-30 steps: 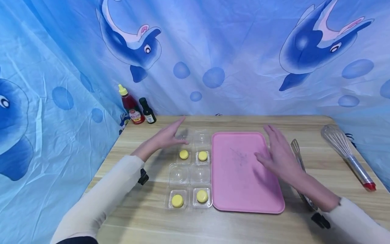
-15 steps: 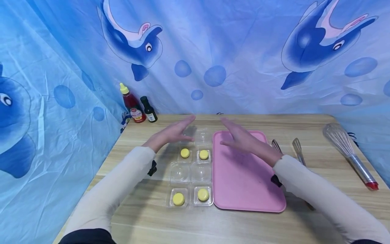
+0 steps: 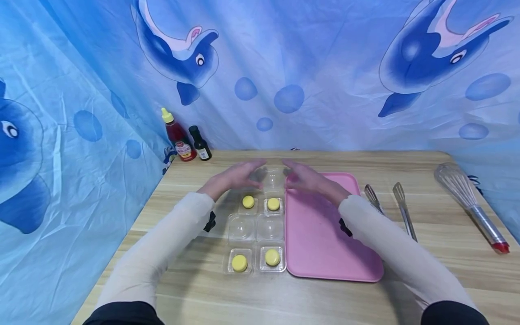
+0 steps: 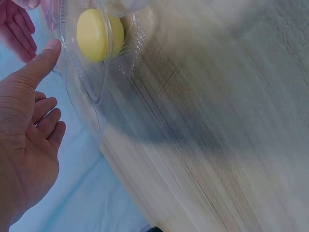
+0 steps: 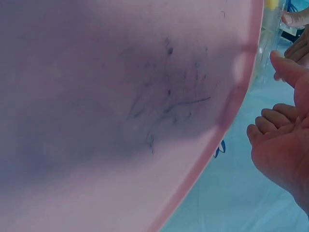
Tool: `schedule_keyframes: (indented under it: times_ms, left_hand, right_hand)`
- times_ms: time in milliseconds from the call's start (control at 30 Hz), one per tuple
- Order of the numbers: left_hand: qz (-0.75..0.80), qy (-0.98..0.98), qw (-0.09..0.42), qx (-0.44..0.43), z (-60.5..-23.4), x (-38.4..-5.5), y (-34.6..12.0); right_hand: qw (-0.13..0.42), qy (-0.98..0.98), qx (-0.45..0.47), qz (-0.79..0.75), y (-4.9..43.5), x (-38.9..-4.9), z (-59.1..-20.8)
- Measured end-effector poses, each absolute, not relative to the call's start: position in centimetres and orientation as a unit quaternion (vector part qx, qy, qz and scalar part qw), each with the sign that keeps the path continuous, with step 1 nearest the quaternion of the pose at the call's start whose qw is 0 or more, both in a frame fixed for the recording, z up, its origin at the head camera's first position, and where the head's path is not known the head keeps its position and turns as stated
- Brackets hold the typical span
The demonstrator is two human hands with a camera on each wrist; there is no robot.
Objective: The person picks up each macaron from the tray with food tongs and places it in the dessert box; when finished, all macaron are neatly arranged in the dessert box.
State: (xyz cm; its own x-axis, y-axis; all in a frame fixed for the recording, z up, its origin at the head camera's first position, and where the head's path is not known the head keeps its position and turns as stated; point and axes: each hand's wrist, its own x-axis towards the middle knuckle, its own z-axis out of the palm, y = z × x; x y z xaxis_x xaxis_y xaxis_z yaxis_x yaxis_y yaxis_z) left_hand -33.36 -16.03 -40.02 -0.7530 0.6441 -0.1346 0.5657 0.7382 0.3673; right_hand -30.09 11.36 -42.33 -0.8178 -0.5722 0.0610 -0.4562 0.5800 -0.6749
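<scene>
Clear plastic boxes with raised domed lids lie left of the pink tray (image 3: 333, 243). In them sit yellow macarons, among them a far-left macaron (image 3: 248, 201), a far-right macaron (image 3: 274, 204) and a near-left macaron (image 3: 239, 263). My left hand (image 3: 237, 176) is at the left of the far lids, thumb and fingers spread; in the left wrist view its thumb tip overlaps the clear plastic beside a macaron (image 4: 94, 36). Facing it, my right hand (image 3: 306, 177) hovers over the tray's far left corner, fingers extended, holding nothing. The far lid (image 3: 274, 180) lies between both hands.
Two metal tongs-like utensils, one a slotted utensil (image 3: 404, 207), lie right of the tray. Beyond them is a whisk (image 3: 471, 203). A red sauce bottle (image 3: 181, 142) and a small dark bottle (image 3: 200, 144) stand at the back left, before a blue curtain (image 3: 325, 126).
My right hand has swept left from the tray's right side to its far left corner. My left hand has shifted slightly right. The boxes and macarons stay in place.
</scene>
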Motion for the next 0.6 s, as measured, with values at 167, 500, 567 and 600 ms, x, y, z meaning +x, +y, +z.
schedule_keyframes:
  times_ms: [167,500,567,600]
  left_hand:
    - [0.139,0.925,0.133,0.328,-40.1,-33.4,-15.5]
    - [0.113,0.926,0.144,0.331,-40.5,-33.6,-14.7]
    - [0.110,0.926,0.144,0.331,-40.5,-33.6,-14.7]
    - [0.108,0.926,0.144,0.331,-40.5,-33.6,-14.7]
  right_hand:
    - [0.092,0.892,-0.282,-0.342,10.8,-30.7,-42.5]
    - [0.101,0.894,-0.275,-0.340,10.1,-31.3,-43.1]
    - [0.102,0.894,-0.270,-0.342,10.0,-31.3,-43.1]
    - [0.102,0.894,-0.268,-0.344,10.0,-31.3,-43.2]
